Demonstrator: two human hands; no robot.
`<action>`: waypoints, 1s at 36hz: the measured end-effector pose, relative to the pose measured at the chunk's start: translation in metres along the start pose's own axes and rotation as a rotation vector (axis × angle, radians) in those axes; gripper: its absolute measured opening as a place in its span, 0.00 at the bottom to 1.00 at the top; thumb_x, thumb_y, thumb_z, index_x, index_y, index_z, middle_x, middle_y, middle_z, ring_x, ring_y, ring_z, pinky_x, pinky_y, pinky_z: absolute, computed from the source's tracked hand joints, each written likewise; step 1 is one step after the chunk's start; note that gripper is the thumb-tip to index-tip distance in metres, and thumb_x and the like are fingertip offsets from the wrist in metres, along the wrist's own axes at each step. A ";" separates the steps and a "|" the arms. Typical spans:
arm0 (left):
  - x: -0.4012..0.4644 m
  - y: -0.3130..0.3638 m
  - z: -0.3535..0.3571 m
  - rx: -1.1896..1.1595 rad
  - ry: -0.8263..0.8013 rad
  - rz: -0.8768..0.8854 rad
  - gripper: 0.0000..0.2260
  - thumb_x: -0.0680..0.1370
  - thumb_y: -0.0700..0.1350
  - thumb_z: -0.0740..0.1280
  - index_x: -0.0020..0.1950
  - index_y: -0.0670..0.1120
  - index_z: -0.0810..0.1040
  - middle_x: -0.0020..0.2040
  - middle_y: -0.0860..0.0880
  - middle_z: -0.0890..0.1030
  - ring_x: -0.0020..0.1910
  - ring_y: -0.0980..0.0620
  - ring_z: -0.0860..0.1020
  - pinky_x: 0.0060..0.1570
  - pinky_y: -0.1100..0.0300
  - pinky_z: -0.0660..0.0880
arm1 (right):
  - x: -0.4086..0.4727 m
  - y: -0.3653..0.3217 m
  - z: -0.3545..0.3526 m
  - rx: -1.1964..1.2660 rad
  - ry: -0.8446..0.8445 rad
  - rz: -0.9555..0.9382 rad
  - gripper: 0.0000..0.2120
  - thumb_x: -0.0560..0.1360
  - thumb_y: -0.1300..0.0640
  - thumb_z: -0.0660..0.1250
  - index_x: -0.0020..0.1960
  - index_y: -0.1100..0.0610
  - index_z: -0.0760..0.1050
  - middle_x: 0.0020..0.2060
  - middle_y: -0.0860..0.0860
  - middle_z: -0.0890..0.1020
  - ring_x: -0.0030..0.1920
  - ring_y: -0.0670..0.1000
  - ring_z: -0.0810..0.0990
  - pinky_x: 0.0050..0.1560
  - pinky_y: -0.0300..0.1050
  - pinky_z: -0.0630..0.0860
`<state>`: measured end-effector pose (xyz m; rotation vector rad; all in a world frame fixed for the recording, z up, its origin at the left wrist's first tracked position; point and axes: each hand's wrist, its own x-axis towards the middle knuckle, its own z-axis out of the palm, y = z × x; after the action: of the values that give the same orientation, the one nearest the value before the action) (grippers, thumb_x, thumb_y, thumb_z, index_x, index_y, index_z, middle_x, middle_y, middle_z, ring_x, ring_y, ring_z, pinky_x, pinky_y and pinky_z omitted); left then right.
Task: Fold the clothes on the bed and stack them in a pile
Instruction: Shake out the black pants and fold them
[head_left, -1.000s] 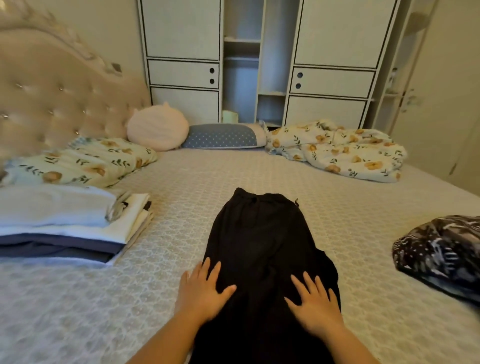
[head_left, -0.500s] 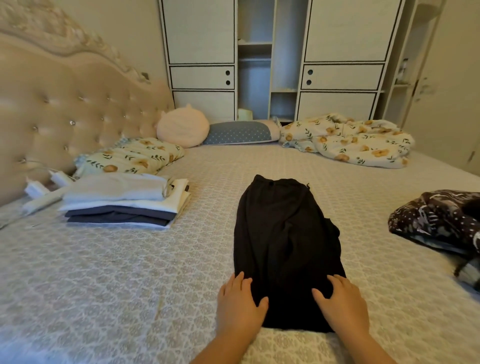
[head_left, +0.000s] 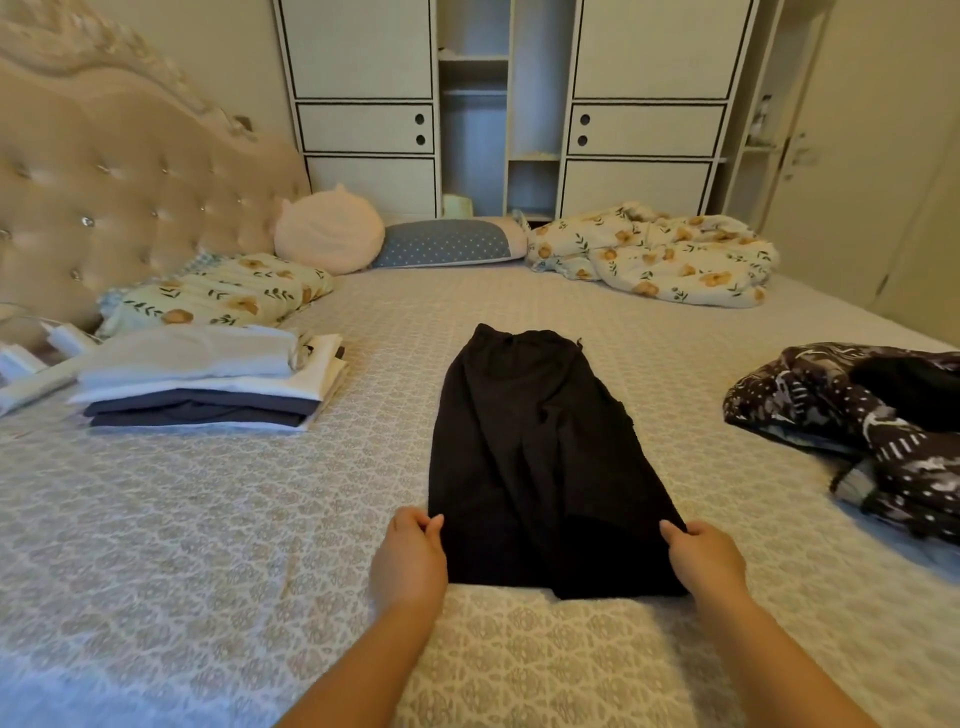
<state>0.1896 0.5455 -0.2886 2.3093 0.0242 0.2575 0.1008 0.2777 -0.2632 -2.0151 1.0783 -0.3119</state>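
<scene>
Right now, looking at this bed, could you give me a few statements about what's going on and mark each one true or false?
1. Both hands pinch the near corners of the black garment: left hand, right hand. True.
2. The black garment lies on top of the folded pile. False: it lies flat on the bed, apart from the pile, which is to its left.
3. A dark patterned garment lies unfolded to the right. True.
4. The pile holds only dark clothes. False: light pieces lie over dark ones.
5. The round pink cushion sits near the headboard. True.
</scene>
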 end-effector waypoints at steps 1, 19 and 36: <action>0.001 -0.002 -0.002 0.036 0.005 -0.013 0.09 0.81 0.53 0.58 0.45 0.50 0.70 0.37 0.54 0.76 0.33 0.55 0.75 0.33 0.57 0.69 | 0.001 0.005 -0.002 -0.039 0.021 0.009 0.15 0.80 0.51 0.60 0.38 0.59 0.73 0.35 0.55 0.77 0.35 0.54 0.75 0.30 0.45 0.64; -0.045 0.075 0.046 0.597 -0.303 0.664 0.32 0.73 0.69 0.58 0.70 0.50 0.68 0.68 0.51 0.68 0.70 0.49 0.61 0.73 0.47 0.46 | -0.016 0.020 0.002 -0.529 -0.092 -0.487 0.29 0.72 0.42 0.64 0.71 0.44 0.64 0.69 0.45 0.64 0.69 0.50 0.62 0.65 0.46 0.64; -0.010 0.057 -0.015 0.536 -0.125 0.536 0.08 0.76 0.47 0.58 0.53 0.51 0.63 0.27 0.53 0.68 0.25 0.52 0.68 0.23 0.59 0.57 | -0.010 0.036 -0.034 -0.325 0.168 -0.334 0.09 0.76 0.59 0.63 0.52 0.52 0.64 0.31 0.51 0.75 0.29 0.51 0.73 0.25 0.43 0.62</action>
<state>0.1732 0.5166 -0.2385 2.8251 -0.6703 0.4134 0.0552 0.2563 -0.2673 -2.5037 0.9347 -0.5130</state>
